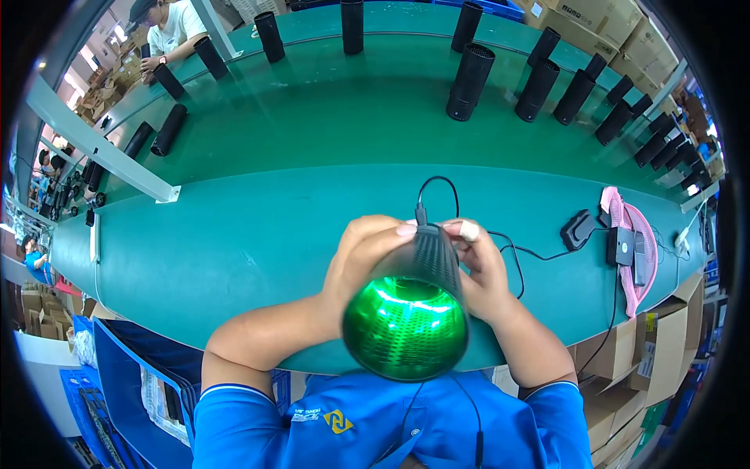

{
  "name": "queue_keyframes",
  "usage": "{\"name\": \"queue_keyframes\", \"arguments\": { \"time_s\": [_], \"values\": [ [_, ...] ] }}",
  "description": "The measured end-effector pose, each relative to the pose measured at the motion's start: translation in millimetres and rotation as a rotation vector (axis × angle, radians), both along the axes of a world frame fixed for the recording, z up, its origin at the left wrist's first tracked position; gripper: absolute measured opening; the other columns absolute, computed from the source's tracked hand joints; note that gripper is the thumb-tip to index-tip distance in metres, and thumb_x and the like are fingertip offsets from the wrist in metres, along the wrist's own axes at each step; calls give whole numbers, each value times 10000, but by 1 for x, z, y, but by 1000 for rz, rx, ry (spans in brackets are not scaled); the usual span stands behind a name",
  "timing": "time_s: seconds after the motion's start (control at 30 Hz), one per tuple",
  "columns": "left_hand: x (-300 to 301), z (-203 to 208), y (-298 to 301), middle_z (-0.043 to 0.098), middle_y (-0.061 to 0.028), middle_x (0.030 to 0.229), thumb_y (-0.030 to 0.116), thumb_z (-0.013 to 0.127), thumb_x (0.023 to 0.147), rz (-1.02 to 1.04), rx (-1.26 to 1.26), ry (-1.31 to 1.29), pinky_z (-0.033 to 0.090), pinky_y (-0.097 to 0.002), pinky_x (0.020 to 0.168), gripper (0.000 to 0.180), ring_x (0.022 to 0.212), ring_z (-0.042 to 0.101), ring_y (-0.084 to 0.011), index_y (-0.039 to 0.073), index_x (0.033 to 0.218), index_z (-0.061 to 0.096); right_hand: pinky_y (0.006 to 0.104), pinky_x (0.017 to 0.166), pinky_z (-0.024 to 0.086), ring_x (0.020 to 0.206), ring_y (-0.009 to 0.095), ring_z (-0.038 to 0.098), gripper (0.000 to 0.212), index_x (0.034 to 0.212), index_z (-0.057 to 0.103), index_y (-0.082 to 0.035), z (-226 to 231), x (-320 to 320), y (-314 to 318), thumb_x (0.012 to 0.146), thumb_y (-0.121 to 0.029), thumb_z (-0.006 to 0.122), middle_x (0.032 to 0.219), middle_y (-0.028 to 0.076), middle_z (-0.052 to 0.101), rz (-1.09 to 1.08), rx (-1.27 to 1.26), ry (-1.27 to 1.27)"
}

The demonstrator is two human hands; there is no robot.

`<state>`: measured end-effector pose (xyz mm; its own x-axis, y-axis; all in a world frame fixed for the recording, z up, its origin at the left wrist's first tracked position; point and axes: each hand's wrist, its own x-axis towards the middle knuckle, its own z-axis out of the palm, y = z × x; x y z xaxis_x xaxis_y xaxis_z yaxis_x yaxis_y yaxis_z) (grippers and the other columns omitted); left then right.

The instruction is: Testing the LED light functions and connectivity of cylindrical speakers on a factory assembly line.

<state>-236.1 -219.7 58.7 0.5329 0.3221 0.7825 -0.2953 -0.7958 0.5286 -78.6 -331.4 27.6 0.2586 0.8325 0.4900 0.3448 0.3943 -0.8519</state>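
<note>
Both hands grasp a black mesh cylinder (422, 289) raised above the near edge of the green bench (258, 250): the left hand (361, 262) wraps its left side, and the right hand (480, 270), one fingertip wrapped in white, grips the far end, where a black cable (449, 184) plugs in. The cylinder's near end glows green, and its blur hides what lies inside. The cylinder covers both palms, and most of the fingers are out of sight behind it. The cable loops over the bench to a black adapter (578, 229), beside a pink holder (637, 250) with dark blocks whose details are too small to read. Brown cartons (664, 348) stand at the lower right, cut off by the rim, one with a small yellow label. More black cylinders (472, 80) stand along the far bench, with cartons stacked beyond.
</note>
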Motion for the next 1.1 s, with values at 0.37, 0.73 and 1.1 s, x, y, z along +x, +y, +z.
{"name": "queue_keyframes", "arguments": {
  "time_s": [0.37, 0.73, 1.1],
  "values": [
    [0, -1, -11, 501, -142, 1136, 42, 725, 662, -109, -159, -62, 459, -314, 842, 606, 979, 536, -247, 36, 1216, 479, 237, 711, 480, 828, 130, 577, 282, 1104, 529, -11, -22, 4, -8, 828, 31, 571, 993, 80, 605, 432, -205, 557],
    [-8, 7, -8, 513, -142, 1162, 39, 730, 636, -308, -142, -8, 441, -352, 873, 655, 1004, 535, -277, 36, 1238, 469, 190, 559, 449, 657, 131, 574, 130, 1003, 580, -1, 28, -22, -9, 897, -60, 532, 819, 70, 623, 460, -523, 1003],
    [0, 0, 10, 551, -146, 1144, 56, 741, 645, -268, -696, -95, 441, -372, 892, 602, 1014, 554, -269, 40, 1189, 485, 242, 586, 429, 626, 169, 536, 142, 960, 616, -38, 35, 1, -9, 823, -37, 579, 752, 57, 593, -82, -291, -289]
  ]
}}
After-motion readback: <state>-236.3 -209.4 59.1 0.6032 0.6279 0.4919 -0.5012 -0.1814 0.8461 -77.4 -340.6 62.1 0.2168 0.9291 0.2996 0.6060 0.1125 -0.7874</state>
